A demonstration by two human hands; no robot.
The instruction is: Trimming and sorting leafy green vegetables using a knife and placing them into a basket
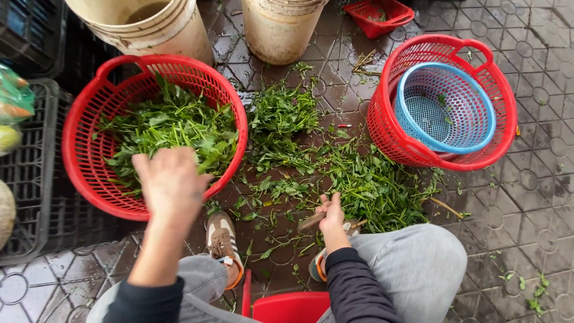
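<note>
My left hand (170,182) reaches over the near rim of a red plastic basket (84,173) filled with green leafy stems (173,125); its palm faces down, so whether it holds anything is hidden. My right hand (330,216) is closed around a small knife with a wooden handle (312,222), low over the wet paving. A loose spread of green leaves and cut stems (359,182) lies on the ground between the two red baskets.
A second red basket (388,131) at right holds a blue colander (445,107). Two cream buckets (278,30) stand at the back, a small red tray (379,15) beyond. Black crates (30,179) sit at left. My shoes (222,239) and a red stool (287,306) are below.
</note>
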